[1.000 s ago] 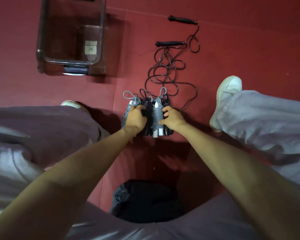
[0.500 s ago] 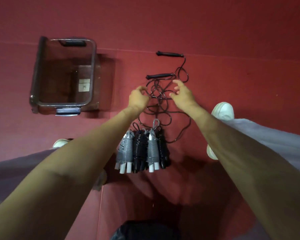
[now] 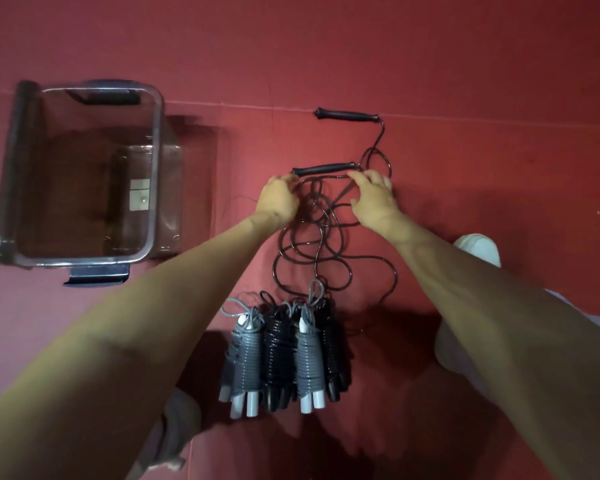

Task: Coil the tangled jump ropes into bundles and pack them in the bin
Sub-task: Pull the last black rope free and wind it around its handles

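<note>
In the head view I am beginning on the loose black rope [image 3: 312,237], which is sprawling in the middle. Four wound bundles [image 3: 284,351] are lying at 6 o'clock, and the bin [image 3: 157,150] is standing at 9 o'clock. Next, I judge, I am needing both handles together. My right hand [image 3: 373,197] is touching the near handle [image 3: 324,169] with its fingers spread. My left hand [image 3: 279,199] is curling at the handle's other end, and I cannot tell if it is gripping.
</note>
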`<move>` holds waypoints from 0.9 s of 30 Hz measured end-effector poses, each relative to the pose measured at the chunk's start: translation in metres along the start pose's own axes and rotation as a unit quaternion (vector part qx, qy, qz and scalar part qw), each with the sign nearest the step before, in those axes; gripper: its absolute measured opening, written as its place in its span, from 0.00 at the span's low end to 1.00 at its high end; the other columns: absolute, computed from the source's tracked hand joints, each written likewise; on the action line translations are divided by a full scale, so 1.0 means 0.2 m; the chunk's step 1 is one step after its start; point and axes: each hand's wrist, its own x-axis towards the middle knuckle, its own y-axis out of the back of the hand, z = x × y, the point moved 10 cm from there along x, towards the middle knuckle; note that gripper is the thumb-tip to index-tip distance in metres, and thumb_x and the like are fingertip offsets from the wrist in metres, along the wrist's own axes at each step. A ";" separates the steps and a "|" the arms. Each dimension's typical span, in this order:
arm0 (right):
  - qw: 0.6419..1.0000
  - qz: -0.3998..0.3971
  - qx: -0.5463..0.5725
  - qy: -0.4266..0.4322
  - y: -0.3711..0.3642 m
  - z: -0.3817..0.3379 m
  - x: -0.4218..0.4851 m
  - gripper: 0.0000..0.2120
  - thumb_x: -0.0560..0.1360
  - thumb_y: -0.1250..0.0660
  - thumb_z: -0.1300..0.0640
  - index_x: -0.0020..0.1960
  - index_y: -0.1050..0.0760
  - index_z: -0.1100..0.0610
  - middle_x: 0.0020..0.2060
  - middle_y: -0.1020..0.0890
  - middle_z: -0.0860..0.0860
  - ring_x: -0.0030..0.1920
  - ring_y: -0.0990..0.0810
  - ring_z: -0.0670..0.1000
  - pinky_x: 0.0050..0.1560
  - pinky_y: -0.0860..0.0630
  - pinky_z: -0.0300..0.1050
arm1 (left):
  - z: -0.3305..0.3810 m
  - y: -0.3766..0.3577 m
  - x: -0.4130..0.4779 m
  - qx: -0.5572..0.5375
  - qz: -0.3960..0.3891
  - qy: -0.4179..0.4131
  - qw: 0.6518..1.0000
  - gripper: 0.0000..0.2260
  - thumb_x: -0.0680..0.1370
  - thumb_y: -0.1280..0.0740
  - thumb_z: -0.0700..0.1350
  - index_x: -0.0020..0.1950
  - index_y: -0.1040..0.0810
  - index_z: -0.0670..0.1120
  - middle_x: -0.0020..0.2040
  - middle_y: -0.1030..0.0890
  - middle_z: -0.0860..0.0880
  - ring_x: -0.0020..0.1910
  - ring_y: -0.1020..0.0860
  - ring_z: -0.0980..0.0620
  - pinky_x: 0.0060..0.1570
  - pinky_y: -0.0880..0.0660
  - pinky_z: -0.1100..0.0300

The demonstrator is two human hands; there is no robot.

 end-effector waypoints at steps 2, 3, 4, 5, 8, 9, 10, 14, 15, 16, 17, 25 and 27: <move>0.999 0.011 -0.028 0.030 0.01 -0.03 0.08 0.29 0.77 0.42 0.66 0.76 0.39 0.50 0.76 0.42 0.53 0.75 0.48 0.56 0.74 0.44 0.52 | 0.03 -0.02 0.09 0.031 -0.003 -0.022 0.999 0.18 0.81 0.44 0.38 0.71 0.29 0.43 0.67 0.28 0.39 0.67 0.30 0.40 0.68 0.38 0.56; 0.999 0.013 -0.036 0.038 0.02 -0.04 0.12 0.28 0.78 0.42 0.66 0.76 0.40 0.50 0.77 0.44 0.52 0.76 0.50 0.56 0.75 0.46 0.53 | 0.04 -0.04 0.13 0.048 -0.008 -0.033 0.998 0.19 0.81 0.44 0.37 0.72 0.30 0.43 0.69 0.29 0.39 0.68 0.32 0.40 0.69 0.39 0.56; 0.998 0.017 -0.041 0.040 0.03 -0.05 0.16 0.27 0.79 0.42 0.64 0.76 0.40 0.50 0.77 0.44 0.52 0.76 0.51 0.56 0.75 0.47 0.53 | 0.05 -0.05 0.17 0.065 -0.012 -0.044 0.997 0.20 0.81 0.44 0.37 0.73 0.31 0.44 0.70 0.31 0.40 0.70 0.33 0.40 0.70 0.40 0.56; 0.998 0.023 -0.040 0.037 0.05 -0.05 0.21 0.26 0.80 0.43 0.63 0.76 0.40 0.50 0.77 0.45 0.53 0.77 0.52 0.56 0.75 0.48 0.54 | 0.06 -0.06 0.21 0.082 -0.011 -0.055 0.995 0.20 0.81 0.44 0.38 0.73 0.32 0.44 0.71 0.31 0.40 0.70 0.34 0.40 0.70 0.40 0.55; 0.999 0.034 -0.032 0.015 0.12 -0.05 0.35 0.26 0.80 0.42 0.60 0.77 0.42 0.49 0.78 0.47 0.52 0.77 0.54 0.55 0.75 0.49 0.53 | 0.11 -0.07 0.30 0.143 0.006 -0.075 0.987 0.18 0.81 0.42 0.41 0.72 0.31 0.46 0.70 0.31 0.42 0.68 0.35 0.39 0.66 0.37 0.50; 0.999 0.029 -0.036 0.013 0.12 -0.05 0.39 0.28 0.80 0.41 0.59 0.77 0.44 0.48 0.78 0.48 0.52 0.77 0.55 0.56 0.75 0.50 0.53 | 0.12 -0.07 0.33 0.169 0.013 -0.079 0.982 0.17 0.81 0.41 0.42 0.71 0.30 0.47 0.69 0.30 0.42 0.67 0.34 0.40 0.65 0.37 0.49; 0.999 0.020 -0.044 0.015 0.12 -0.06 0.44 0.29 0.80 0.40 0.58 0.78 0.45 0.48 0.78 0.48 0.52 0.77 0.56 0.56 0.76 0.51 0.53 | 0.13 -0.07 0.35 0.198 0.019 -0.085 0.976 0.17 0.81 0.40 0.44 0.70 0.29 0.47 0.67 0.29 0.42 0.67 0.34 0.40 0.64 0.36 0.49; 0.998 0.009 -0.058 0.025 0.13 -0.12 0.59 0.32 0.79 0.40 0.60 0.78 0.49 0.47 0.78 0.50 0.50 0.78 0.56 0.56 0.76 0.53 0.55 | 0.19 -0.08 0.43 0.316 0.029 -0.135 0.939 0.15 0.82 0.42 0.45 0.68 0.27 0.46 0.64 0.26 0.43 0.65 0.33 0.41 0.62 0.38 0.49; 0.998 0.007 -0.056 0.023 0.12 -0.13 0.63 0.32 0.79 0.41 0.61 0.79 0.50 0.48 0.78 0.49 0.50 0.78 0.56 0.56 0.76 0.53 0.55 | 0.21 -0.09 0.44 0.343 0.034 -0.160 0.925 0.16 0.82 0.42 0.45 0.69 0.28 0.47 0.64 0.26 0.43 0.65 0.33 0.41 0.63 0.39 0.49; 0.998 0.005 -0.057 0.020 0.12 -0.14 0.66 0.32 0.79 0.41 0.61 0.79 0.50 0.48 0.78 0.48 0.50 0.77 0.55 0.57 0.75 0.52 0.56 | 0.23 -0.08 0.44 0.364 0.043 -0.186 0.912 0.16 0.82 0.43 0.44 0.70 0.30 0.47 0.65 0.27 0.43 0.65 0.34 0.41 0.63 0.39 0.49; 0.998 0.006 -0.061 0.019 0.11 -0.15 0.69 0.31 0.79 0.42 0.62 0.78 0.49 0.48 0.78 0.46 0.51 0.77 0.53 0.57 0.75 0.50 0.56 | 0.24 -0.07 0.44 0.381 0.052 -0.206 0.900 0.17 0.82 0.43 0.43 0.71 0.31 0.47 0.65 0.28 0.43 0.65 0.34 0.41 0.63 0.39 0.49; 0.992 0.077 -0.074 0.061 0.09 -0.14 0.65 0.13 0.78 0.39 0.65 0.62 0.26 0.59 0.61 0.29 0.59 0.64 0.35 0.59 0.62 0.33 0.50 | 0.10 0.03 0.40 0.415 0.065 -0.194 0.887 0.16 0.81 0.41 0.46 0.65 0.28 0.41 0.63 0.30 0.42 0.63 0.34 0.41 0.59 0.38 0.50; 0.994 0.083 -0.048 0.062 0.09 -0.13 0.60 0.10 0.77 0.35 0.63 0.57 0.23 0.58 0.58 0.29 0.57 0.62 0.34 0.57 0.59 0.32 0.49 | 0.12 0.02 0.36 0.404 0.059 -0.219 0.886 0.17 0.81 0.40 0.49 0.65 0.27 0.42 0.64 0.30 0.43 0.63 0.34 0.42 0.60 0.39 0.51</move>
